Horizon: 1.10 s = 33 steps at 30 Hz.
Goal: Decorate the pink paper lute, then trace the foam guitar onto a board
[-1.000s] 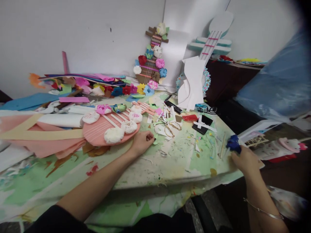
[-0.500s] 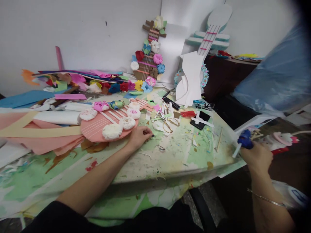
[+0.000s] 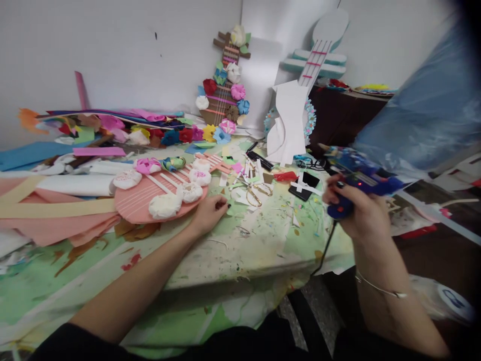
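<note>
A blue hot glue gun, with a small red light and a cord hanging down, is in the grip of my right hand, raised over the table's right edge. Its nozzle points to the upper left. My left hand rests on the table beside the pink lute-shaped craft piece, close to its right edge. The left fingers are curled in and whatever they may hold is hidden. White and pink paper flowers and white strips sit on the pink piece.
Gold-handled scissors, paper scraps, a black phone-like slab and glasses lie on the stained table cover. Two decorated instrument shapes, one brown, one pale, lean at the back. A blue plastic bag hangs right.
My right hand has come up and leftward, turning the glue gun so that its nozzle faces up and left. The left hand keeps its place by the pink piece; the view has shifted slightly.
</note>
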{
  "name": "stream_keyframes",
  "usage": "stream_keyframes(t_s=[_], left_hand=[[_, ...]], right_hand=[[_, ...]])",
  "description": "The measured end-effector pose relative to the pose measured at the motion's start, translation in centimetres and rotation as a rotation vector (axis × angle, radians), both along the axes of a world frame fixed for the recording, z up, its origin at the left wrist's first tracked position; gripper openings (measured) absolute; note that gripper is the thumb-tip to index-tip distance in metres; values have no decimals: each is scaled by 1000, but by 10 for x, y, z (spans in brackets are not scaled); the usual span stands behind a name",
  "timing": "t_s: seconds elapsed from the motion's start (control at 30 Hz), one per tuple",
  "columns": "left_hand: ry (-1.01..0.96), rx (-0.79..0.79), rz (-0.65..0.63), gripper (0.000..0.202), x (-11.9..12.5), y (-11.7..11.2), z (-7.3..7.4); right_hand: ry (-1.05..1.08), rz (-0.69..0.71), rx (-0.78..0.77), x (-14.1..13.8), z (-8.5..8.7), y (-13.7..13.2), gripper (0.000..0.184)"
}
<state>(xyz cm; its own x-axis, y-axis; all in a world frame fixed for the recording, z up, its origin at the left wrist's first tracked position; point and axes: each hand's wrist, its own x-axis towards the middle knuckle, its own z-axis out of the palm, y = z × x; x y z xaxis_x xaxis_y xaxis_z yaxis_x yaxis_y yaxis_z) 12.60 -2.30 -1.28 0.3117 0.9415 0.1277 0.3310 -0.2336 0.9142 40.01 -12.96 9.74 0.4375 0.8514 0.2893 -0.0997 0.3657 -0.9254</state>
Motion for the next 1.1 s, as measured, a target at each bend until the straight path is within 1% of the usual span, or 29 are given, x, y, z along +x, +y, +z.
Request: stream_keyframes(t_s=[0.07, 0.13, 0.2, 0.3, 0.4, 0.5, 0.57, 0.63, 0.67, 0.7, 0.77, 0.87, 0.93, 1.0, 1.07, 1.1], left_hand=[[-36, -42, -13, 16, 1, -2, 0], [-82, -111, -30, 21, 3, -3, -1], [-126, -186, -51, 24, 4, -5, -2], [-155, -257, -62, 25, 5, -5, -2], [-131, -267, -41, 21, 3, -4, -3], [-65, -229, -8, 15, 0, -3, -2], [29, -114, 29, 12, -3, -2, 1], [111, 25, 82, 10, -5, -3, 5], [124, 68, 109, 12, -5, -3, 8], [112, 78, 131, 14, -6, -4, 10], [35, 12, 138, 17, -6, -6, 15], [-179, -171, 59, 12, -5, -10, 21], [-375, -268, 12, 10, -4, -11, 24], [-591, -351, 0, 9, -4, -11, 26], [-800, -458, -15, 4, -4, -11, 27], [-891, -515, -32, 10, -4, -11, 27]], right_hand=[[56, 177, -28, -26, 3, 21, 22], [91, 319, -70, -48, -1, 46, 20], [145, 403, -116, -68, -9, 71, 21], [196, 510, -187, -90, -27, 102, 22], [190, 546, -240, -99, -51, 115, 23], [167, 529, -269, -97, -74, 115, 22], [148, 510, -279, -93, -85, 114, 19], [96, 495, -280, -89, -91, 113, 16], [63, 487, -277, -88, -93, 113, 16], [27, 480, -273, -86, -93, 112, 17], [-30, 465, -248, -84, -91, 111, 19], [-43, 473, -181, -81, -84, 108, 16], [-30, 504, -148, -79, -79, 106, 13], [-17, 538, -141, -79, -74, 103, 11], [-21, 559, -151, -81, -71, 100, 12], [-33, 567, -163, -83, -69, 98, 13]])
